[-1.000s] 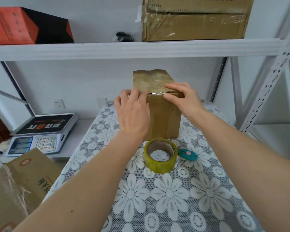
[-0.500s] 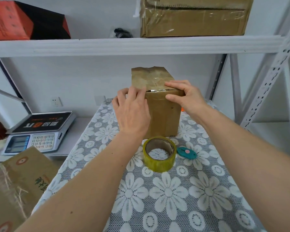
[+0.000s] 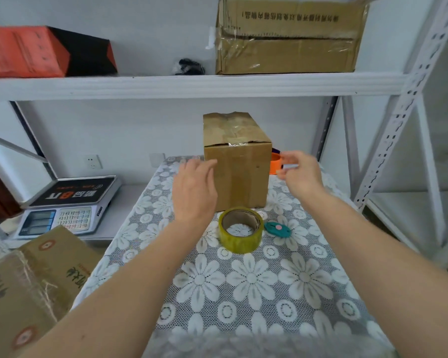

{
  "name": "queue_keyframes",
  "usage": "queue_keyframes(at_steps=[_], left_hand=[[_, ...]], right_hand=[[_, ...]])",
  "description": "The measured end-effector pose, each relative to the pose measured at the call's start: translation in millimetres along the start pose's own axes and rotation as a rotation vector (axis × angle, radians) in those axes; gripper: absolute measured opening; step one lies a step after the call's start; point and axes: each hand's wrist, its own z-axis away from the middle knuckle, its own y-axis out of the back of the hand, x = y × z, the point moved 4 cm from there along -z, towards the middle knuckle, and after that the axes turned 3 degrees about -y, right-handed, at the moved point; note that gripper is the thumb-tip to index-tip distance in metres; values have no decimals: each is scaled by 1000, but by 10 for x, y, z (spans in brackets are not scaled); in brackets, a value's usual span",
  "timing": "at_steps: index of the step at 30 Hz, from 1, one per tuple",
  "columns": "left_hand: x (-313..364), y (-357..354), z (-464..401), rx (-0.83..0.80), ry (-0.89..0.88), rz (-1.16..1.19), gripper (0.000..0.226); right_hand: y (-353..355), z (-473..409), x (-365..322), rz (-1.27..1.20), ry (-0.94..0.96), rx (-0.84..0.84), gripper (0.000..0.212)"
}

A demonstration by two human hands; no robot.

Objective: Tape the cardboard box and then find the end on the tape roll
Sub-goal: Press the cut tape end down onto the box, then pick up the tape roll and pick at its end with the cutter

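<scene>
On the flowered tablecloth (image 3: 243,280) toward twelve o'clock stands the cardboard box (image 3: 237,174), upright, with clear tape running over its top seam and down the near face. Half a second ago both hands were pressing that tape along the top front edge; now both have come off and dropped to either side, so the box looks sealed and the taping half of the job reads as finished, with the roll next. At six o'clock of the box, just beside its foot, the tape roll (image 3: 241,229) lies flat on the cloth, hole up and untouched, and a small teal cutter (image 3: 277,229) sits at its three o'clock. The left hand (image 3: 194,188) hovers at nine o'clock of the box, fingers relaxed and holding nothing, their tips at or just short of the box's near left edge; the roll lies at its five o'clock, near but apart. The right hand (image 3: 299,174) hangs at three o'clock of the box, fingers loosely curled; whether they pinch a small scrap I cannot tell. The roll is at its seven o'clock, well apart.
</scene>
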Motion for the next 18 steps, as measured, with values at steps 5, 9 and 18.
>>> queue_keyframes(at_steps=[5,9,18], left_hand=[[-36,-36,441,-248,132,23,31],[-62,19,713,-327,236,29,33],[-6,124,1100,-378,358,43,19]], right_hand=[[53,348,219,54,-58,-102,46],[75,558,412,139,-99,-136,46],[80,881,760,253,-110,-230,48]])
